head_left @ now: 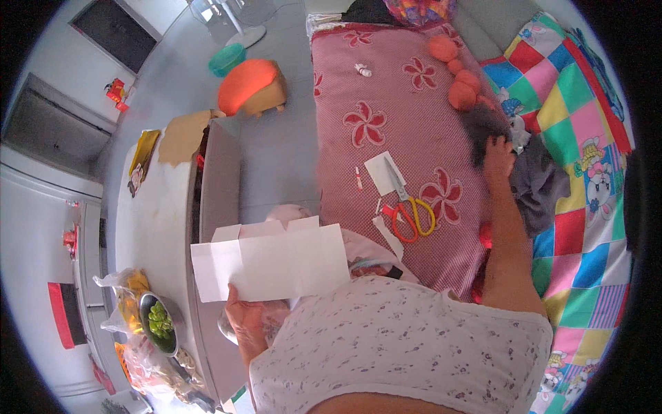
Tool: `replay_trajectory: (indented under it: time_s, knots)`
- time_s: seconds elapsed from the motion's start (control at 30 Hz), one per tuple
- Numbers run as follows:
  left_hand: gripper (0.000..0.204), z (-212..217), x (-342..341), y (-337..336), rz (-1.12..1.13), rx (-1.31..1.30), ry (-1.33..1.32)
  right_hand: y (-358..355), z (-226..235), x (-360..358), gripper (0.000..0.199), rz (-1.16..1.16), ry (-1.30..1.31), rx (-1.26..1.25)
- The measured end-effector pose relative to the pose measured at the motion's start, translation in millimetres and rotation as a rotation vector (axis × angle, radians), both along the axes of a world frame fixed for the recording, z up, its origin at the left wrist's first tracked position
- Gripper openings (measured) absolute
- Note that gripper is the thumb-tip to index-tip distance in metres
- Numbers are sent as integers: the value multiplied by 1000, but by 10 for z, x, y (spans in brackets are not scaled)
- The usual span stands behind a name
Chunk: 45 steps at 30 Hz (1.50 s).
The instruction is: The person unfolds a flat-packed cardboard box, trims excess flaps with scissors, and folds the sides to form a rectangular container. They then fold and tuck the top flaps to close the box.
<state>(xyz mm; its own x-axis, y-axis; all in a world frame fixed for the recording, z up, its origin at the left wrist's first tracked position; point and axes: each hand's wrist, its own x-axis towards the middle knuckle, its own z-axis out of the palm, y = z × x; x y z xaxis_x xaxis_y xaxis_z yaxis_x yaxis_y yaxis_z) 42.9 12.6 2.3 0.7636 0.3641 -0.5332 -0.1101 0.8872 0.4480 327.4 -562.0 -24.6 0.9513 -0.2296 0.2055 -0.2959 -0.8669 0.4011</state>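
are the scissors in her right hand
No, the scissors lie on the red flowered cover, while the right hand rests on grey cloth farther up.

Counted: one pair of scissors (408, 207), red and yellow handled; three orange yarn balls (443, 48); one flattened white carton sheet (272, 262); one orange stool (252, 86); one green basin (227, 59).

Yellow packet (143, 153) on white table (148, 214).
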Motion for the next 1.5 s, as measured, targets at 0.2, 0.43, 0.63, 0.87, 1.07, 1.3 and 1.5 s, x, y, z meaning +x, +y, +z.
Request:
replay_trajectory:
  time_s: [0.2, 0.43, 0.63, 0.87, 1.07, 1.3, 1.5]
  knots:
    - [40, -23, 28, 67, 44, 71, 8, -117, -304, -107, 42, 144, 127, 59]
    - [38, 26, -69, 91, 26, 48, 17, 336, -559, -306, 33, 341, 39, 361]
    - [32, 74, -248, 236, 94, 14, 9, 1362, -287, -398, 36, 399, 231, 824]
    - [34, 19, -513, 267, 161, 9, 29, 1901, -106, -982, 40, 344, 374, 709]
    - [34, -140, -618, 416, 154, -49, 4, 1846, -628, -1039, 47, 427, 32, 636]
    - [32, -113, -687, 515, 175, -23, -26, 1443, -261, -979, 43, 544, -237, 876]
    - [34, -55, -563, 379, 242, -49, 29, 1102, -290, -52, 38, 640, -443, 739]
